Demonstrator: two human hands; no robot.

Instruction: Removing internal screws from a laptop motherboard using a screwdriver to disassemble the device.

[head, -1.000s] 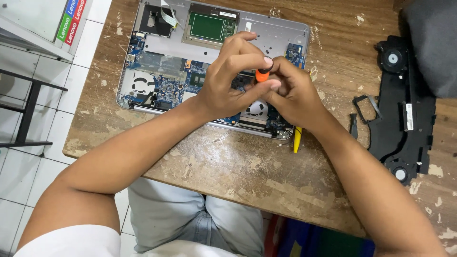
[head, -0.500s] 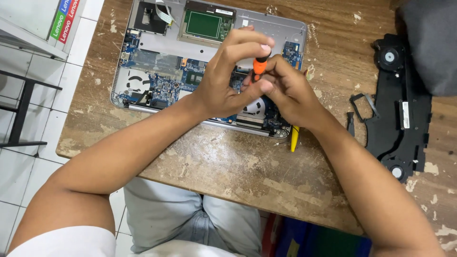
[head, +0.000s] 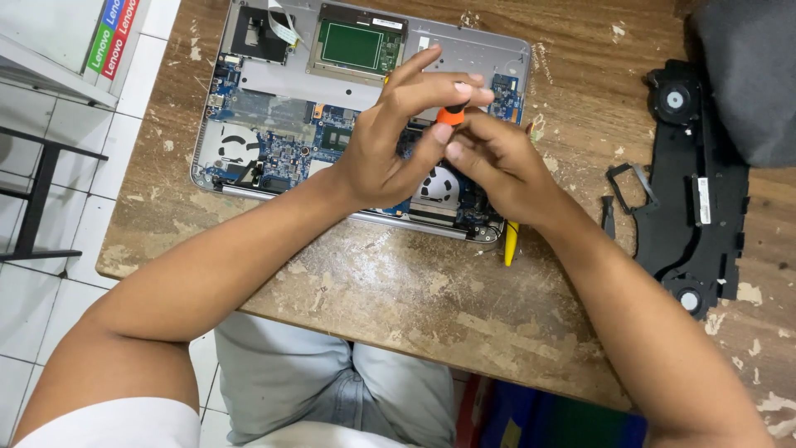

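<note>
Over the opened laptop [head: 332,124] on the worn wooden table [head: 414,307], left hand [head: 390,141] and right hand [head: 497,166] both pinch an orange-handled screwdriver [head: 452,114]; yellow pry tool [head: 511,243] lies beside the laptop edge.

A worn wooden table [head: 398,290], its brown top scratched and flecked with pale chipped patches, stands on a floor [head: 50,274] of white tiles with dark grout. At the left edge a black metal frame [head: 37,195] rests on the tiles beside a pale cabinet edge [head: 50,58]. The light is even and bright, without hard shadows.
</note>
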